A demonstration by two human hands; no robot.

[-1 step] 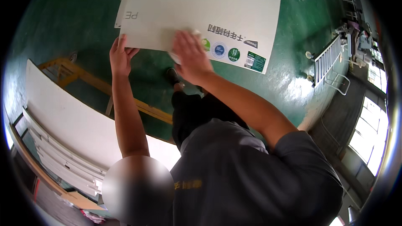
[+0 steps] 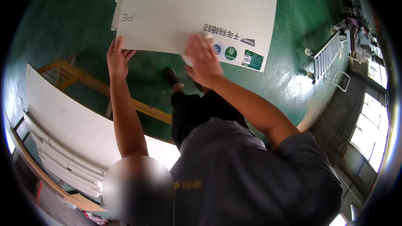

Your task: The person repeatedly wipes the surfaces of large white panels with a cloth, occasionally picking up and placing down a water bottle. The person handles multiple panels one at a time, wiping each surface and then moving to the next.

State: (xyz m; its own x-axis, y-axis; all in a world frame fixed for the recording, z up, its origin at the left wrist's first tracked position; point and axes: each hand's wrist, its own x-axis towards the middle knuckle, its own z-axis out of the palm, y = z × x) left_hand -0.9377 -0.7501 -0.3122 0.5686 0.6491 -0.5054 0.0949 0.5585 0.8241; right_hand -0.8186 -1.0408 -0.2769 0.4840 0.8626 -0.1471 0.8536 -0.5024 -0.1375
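Observation:
A large white board (image 2: 167, 12) with printed marks and round green and blue labels lies flat in front of me, on top of other white boards (image 2: 114, 14) whose edges show at its left. My left hand (image 2: 118, 58) grips its near left corner, the thumb on top and the fingers mostly underneath. My right hand (image 2: 204, 58) lies over the near edge, pressing a white cloth (image 2: 186, 60) against the surface. Most of the cloth is hidden under the palm, and the hand covers part of the labels.
Left of me stands a long white panel (image 2: 71, 104), with stacked white strips (image 2: 63, 157) beyond it. A yellow frame (image 2: 98, 84) stands low on the green floor (image 2: 71, 16). To the right are a white metal rack (image 2: 327, 56) and bright windows (image 2: 368, 127).
My right hand with the cloth has slid right along the near edge, over the labels. The board and my left hand have shifted slightly left.

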